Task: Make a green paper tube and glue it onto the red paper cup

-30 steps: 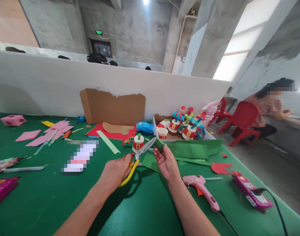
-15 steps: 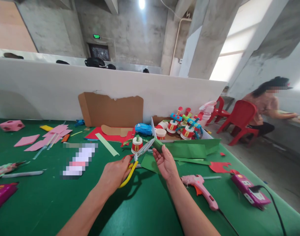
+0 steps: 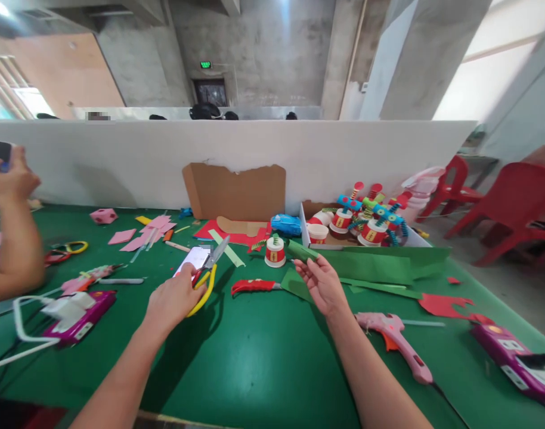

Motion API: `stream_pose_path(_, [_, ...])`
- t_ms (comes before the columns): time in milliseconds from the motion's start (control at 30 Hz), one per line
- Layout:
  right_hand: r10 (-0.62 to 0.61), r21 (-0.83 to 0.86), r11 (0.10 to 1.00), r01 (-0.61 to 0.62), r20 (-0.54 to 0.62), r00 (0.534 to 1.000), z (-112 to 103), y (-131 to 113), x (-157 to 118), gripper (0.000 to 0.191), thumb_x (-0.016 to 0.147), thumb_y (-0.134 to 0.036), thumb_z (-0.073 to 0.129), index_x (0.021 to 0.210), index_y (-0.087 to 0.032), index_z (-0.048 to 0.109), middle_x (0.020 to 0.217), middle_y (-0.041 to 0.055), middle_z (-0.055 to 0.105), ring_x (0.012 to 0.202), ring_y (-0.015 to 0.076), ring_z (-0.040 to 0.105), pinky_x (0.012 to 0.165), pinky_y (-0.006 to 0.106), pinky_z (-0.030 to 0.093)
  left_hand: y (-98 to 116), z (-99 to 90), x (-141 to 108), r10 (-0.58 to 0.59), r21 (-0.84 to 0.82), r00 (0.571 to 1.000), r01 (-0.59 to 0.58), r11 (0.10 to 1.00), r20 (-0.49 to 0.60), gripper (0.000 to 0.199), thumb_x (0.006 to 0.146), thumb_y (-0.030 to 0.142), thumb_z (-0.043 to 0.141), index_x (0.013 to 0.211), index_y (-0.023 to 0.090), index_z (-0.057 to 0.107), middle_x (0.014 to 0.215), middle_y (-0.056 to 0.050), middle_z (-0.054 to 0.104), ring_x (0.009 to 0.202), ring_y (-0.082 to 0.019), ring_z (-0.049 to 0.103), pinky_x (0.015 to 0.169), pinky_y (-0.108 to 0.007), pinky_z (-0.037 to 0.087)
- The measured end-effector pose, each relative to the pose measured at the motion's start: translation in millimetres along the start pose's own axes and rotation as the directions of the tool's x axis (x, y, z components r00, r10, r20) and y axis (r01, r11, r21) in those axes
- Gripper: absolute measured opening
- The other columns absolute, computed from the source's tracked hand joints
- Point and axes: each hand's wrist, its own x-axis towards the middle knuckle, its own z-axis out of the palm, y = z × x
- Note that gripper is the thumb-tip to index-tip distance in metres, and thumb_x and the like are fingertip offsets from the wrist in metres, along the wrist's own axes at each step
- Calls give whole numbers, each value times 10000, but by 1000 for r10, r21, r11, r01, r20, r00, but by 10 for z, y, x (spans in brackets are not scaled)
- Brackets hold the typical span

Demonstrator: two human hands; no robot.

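Observation:
My left hand [image 3: 172, 307] is closed round a pair of scissors [image 3: 205, 286] with yellow and red handles, the blades pointing up and away, apart from any paper. Behind the blades lies a phone with a bright screen [image 3: 192, 260]. My right hand [image 3: 321, 283] pinches a rolled or folded piece of green paper [image 3: 303, 250] between thumb and fingers. Just left of that paper stands a small red and white paper cup [image 3: 275, 254] with green folded paper strips. A red-handled tool [image 3: 254, 286] lies on the table between my hands.
Green sheets [image 3: 380, 266] and a pink glue gun [image 3: 400, 341] lie at right. Behind them, a box [image 3: 304, 229] holds several cup figures. Purple power strips [image 3: 82, 322] sit at both sides. Another person's arm [image 3: 15, 232] holds a device at far left.
The scissors in my left hand have moved left, away from the green paper. My view has turned left, bringing another person's arm in. My right hand still holds the paper.

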Motion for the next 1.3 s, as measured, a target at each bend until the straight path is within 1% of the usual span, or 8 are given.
stream_pose_path(333, [-85,-422,898,122,106,991,-68,140,21,315,581,-369,812,717,-180,601,582,-38,654,570,133,668,574,224,522,102,245,-94,-9,109,984,-11,994,179,285,886,288,376,1111,152,486,1056,-200,689,938,-329,675,701,-392,485])
stream_pose_path(467, [-134,-526,833,173,112,985,-114,173,58,279,620,-396,760,754,-190,628,575,-30,644,570,144,640,622,277,531,186,207,-39,142,86,989,-146,986,45,241,891,301,389,1035,168,530,1043,-168,673,963,-317,649,720,-384,485])
stream_pose_path(600, [-180,-536,801,268,212,961,-125,173,54,214,673,-373,711,786,-198,662,720,4,681,692,170,655,726,317,535,469,158,167,305,-383,939,-344,857,-161,233,889,300,390,1049,209,533,941,-80,671,826,-215,658,708,-323,490])
stream_pose_path(700, [-223,-531,770,353,295,929,-110,163,35,177,709,-351,682,803,-201,688,785,15,680,760,173,641,785,321,521,778,188,350,351,-788,935,-256,560,-55,279,872,345,421,1100,210,507,944,-65,672,603,-150,630,540,-271,475])
stream_pose_path(767, [-221,-517,775,362,315,923,-99,163,27,190,705,-355,694,819,-204,690,799,19,682,806,183,638,826,329,511,916,219,442,377,-839,926,-228,495,-29,265,860,334,427,1067,200,523,916,-65,678,548,-136,603,499,-258,452])
stream_pose_path(900, [-228,-462,830,312,230,946,-91,176,37,270,672,-408,735,834,-205,661,801,16,683,829,192,637,846,342,502,930,279,516,501,-593,854,-479,647,-142,212,770,285,556,965,216,604,890,-48,676,755,-198,622,649,-289,456])
stream_pose_path(1033, [-271,-443,852,278,81,959,-92,181,56,279,664,-450,740,720,-203,622,697,-16,631,712,160,612,783,323,502,852,361,472,686,-172,727,-673,720,30,315,728,210,587,1040,228,626,925,-61,683,919,-257,606,730,-313,429])
stream_pose_path(1300, [-88,-440,890,116,85,993,-135,280,36,286,647,-437,764,731,-195,638,697,-23,625,709,149,609,769,303,476,751,344,430,576,83,814,-581,810,75,249,720,95,496,908,188,631,925,-121,662,916,-306,612,716,-358,424])
